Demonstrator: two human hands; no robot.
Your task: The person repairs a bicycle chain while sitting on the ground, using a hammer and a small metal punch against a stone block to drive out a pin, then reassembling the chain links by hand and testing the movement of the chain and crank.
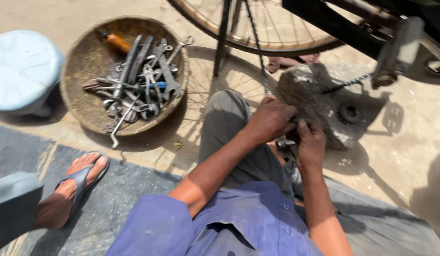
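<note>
Left hand (271, 119) clenches the bicycle chain (261, 61) against the stone (314, 97) for support; right hand (311, 144) grips a small tool, steadying.

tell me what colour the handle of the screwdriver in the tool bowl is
Orange, clearest in the head view: screwdriver.

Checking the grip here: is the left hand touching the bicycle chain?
Touching. In the head view the chain runs down from the wheel straight into the closed fingers of the left hand, with no gap visible.

left hand (272, 119) grips chain (262, 71); right hand (311, 144) beside stone (314, 95)
</note>
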